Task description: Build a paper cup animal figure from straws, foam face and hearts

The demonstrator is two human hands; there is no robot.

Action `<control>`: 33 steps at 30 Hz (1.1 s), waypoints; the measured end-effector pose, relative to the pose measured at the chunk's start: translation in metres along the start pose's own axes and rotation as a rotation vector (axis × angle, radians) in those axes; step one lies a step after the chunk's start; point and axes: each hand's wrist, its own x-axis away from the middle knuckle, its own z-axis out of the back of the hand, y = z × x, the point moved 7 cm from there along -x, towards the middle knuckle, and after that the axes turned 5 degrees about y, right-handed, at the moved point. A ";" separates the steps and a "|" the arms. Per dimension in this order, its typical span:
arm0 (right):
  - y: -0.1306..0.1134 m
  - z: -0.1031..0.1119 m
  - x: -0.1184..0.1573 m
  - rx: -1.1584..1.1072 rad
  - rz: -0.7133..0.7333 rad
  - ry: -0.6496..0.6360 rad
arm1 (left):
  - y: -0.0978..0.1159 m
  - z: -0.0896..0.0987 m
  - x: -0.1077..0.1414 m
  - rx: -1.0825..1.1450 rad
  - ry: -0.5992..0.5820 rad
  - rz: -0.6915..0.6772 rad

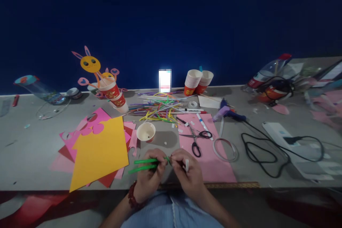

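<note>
Over the table's front edge, my left hand is closed on green pipe cleaners, whose two ends stick out to the left. My right hand meets it at the fingertips, pinching the other end of the green stems. A short white piece pokes out between the right fingers; its kind is unclear. Just beyond my hands stands an open paper cup. To the right, black-handled scissors lie on a pink sheet. A loose pile of coloured pipe cleaners lies farther back.
At left, a yellow sheet covers pink and red paper. Behind it, stacked red cups hold a yellow rabbit-eared figure. More cup stacks and a lit screen stand at the back. A blue glue gun, cord and power strip occupy the right.
</note>
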 end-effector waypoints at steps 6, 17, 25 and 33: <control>0.009 -0.002 -0.003 -0.112 -0.188 -0.023 | -0.007 0.001 0.004 0.051 0.051 0.101; -0.002 0.005 -0.001 -0.033 -0.013 0.090 | -0.005 -0.008 0.000 -0.172 -0.181 0.090; 0.002 0.004 -0.002 -0.089 -0.089 0.113 | -0.027 -0.014 0.014 0.065 -0.218 0.369; -0.005 0.005 -0.009 0.315 0.077 -0.151 | -0.032 -0.016 0.012 0.026 -0.238 0.520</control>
